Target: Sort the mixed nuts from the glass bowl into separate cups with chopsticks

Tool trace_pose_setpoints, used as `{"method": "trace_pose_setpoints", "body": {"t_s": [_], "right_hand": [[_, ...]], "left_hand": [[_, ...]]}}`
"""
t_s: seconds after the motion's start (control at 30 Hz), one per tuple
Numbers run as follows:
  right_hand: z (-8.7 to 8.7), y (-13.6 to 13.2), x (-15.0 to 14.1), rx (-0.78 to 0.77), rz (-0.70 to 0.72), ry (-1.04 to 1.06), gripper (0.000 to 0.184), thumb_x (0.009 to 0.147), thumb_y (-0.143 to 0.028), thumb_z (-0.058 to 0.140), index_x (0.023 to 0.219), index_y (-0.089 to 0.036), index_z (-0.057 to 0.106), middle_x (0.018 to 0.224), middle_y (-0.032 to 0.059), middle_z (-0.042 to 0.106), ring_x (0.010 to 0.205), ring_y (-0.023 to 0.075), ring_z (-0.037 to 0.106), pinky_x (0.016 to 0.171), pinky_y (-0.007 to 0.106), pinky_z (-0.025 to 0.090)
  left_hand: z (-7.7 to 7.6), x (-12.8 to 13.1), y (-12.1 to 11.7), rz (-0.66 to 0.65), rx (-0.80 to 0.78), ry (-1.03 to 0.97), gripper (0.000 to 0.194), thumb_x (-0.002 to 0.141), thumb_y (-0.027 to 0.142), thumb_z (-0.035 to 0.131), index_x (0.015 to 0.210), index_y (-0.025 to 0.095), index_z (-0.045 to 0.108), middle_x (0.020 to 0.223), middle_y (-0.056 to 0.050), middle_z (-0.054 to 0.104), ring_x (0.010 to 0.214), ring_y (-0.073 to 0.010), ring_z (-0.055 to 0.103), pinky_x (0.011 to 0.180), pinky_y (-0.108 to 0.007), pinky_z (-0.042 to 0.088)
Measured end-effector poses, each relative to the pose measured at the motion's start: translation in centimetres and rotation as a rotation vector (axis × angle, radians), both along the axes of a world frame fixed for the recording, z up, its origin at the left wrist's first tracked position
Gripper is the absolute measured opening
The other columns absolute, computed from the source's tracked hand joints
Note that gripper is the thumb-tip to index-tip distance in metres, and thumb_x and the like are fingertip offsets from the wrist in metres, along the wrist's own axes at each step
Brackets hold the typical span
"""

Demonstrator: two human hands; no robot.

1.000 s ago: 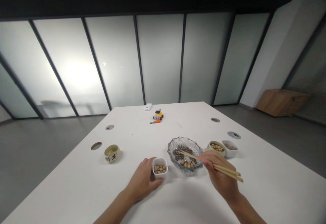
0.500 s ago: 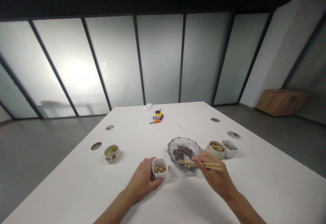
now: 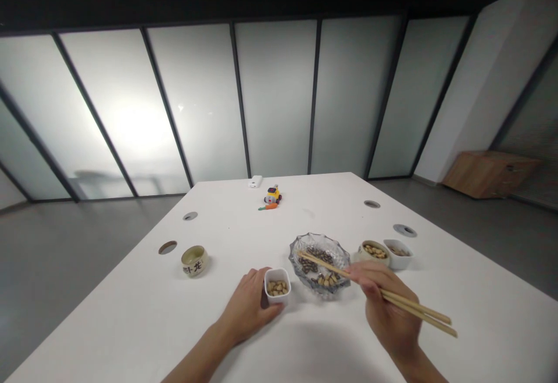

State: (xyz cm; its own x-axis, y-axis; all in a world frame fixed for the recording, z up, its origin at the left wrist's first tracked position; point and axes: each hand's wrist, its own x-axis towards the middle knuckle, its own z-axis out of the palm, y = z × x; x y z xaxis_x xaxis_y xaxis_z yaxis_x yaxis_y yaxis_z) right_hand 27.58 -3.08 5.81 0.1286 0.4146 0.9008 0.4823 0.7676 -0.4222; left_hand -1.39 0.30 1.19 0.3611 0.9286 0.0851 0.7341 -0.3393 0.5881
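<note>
My left hand point(image 3: 250, 307) is wrapped round a small white square cup point(image 3: 278, 297) that stands on the table, with light-brown nuts point(image 3: 278, 287) inside. In my right hand point(image 3: 387, 301) is a pair of chopsticks point(image 3: 418, 308), gripped near their middle. Their tips reach over the glass bowl point(image 3: 300, 242), above dark seeds. That bowl has a scalloped rim; dark striped seeds point(image 3: 322, 255) fill its back and left, and pale nuts point(image 3: 328, 279) lie at its front right. Whether the tips pinch anything is too small to tell.
Right of the bowl stand a beige cup point(image 3: 372, 259) of nuts and a white dish point(image 3: 400, 261). A beige cup with dark lettering point(image 3: 194, 263) is on the left. Farther back are a yellow toy vehicle point(image 3: 273, 194), a toy carrot point(image 3: 269, 207) and a white box-like object point(image 3: 255, 181).
The chopsticks swung from the bowl's far side to the pale nuts at the front, then back over the dark seeds. My left hand stays on the white cup; the view shifted slightly.
</note>
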Motion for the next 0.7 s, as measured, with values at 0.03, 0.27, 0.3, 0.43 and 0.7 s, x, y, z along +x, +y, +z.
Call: {"method": "trace_pose_setpoints", "body": {"t_s": [0.03,0.27,0.3,0.43,0.7], "right_hand": [[-0.1,-0.2,-0.5,-0.012,0.038,0.007,0.029,0.108,-0.040,0.062,0.089,-0.026,0.078,0.082,0.0048,0.079,0.076,0.0205,0.078,0.070,0.032,0.065],[-0.3,-0.3,-0.2,-0.009,0.088,-0.043,0.036,0.108,-0.054,0.058,0.094,-0.026,0.076,0.084,0.0050,0.078,0.079,0.0207,0.078,0.072,0.033,0.064],[0.0,-0.1,0.4,0.002,0.058,-0.028,0.036,0.109,-0.052,0.058,0.093,-0.026,0.076,0.084,0.0048,0.078,0.079,0.0204,0.077,0.072,0.033,0.063],[1.5,1.2,2.5,-0.122,0.023,-0.106,0.041,0.110,-0.052,0.057,0.083,-0.025,0.073,0.075,0.0026,0.074,0.070,0.0178,0.072,0.065,0.030,0.058],[1.5,3.8,2.3,-0.537,0.213,-0.289,0.053,0.108,-0.063,0.053,0.080,-0.024,0.075,0.078,0.0033,0.074,0.070,0.0179,0.069,0.066,0.030,0.054]], "left_hand": [[0.0,0.0,0.0,-0.005,0.002,0.002,0.056,0.082,0.031,0.080,0.135,0.022,0.064,0.129,-0.012,0.070,0.121,-0.0341,0.062,0.108,-0.044,0.047],[-0.5,-0.2,0.0,-0.028,0.035,-0.038,0.056,0.083,0.027,0.079,0.137,0.023,0.063,0.132,-0.012,0.072,0.121,-0.0348,0.063,0.108,-0.045,0.048],[-0.6,-0.3,0.1,-0.025,0.038,-0.045,0.057,0.082,0.027,0.079,0.137,0.023,0.063,0.132,-0.013,0.072,0.122,-0.0351,0.063,0.108,-0.046,0.048],[-1.0,-0.5,0.1,-0.017,0.037,-0.065,0.059,0.082,0.028,0.079,0.139,0.024,0.063,0.133,-0.013,0.072,0.123,-0.0354,0.064,0.109,-0.046,0.049],[-1.3,-0.6,0.3,-0.012,0.060,-0.081,0.057,0.084,0.029,0.079,0.138,0.024,0.064,0.133,-0.013,0.072,0.121,-0.0354,0.066,0.108,-0.046,0.051]]}}
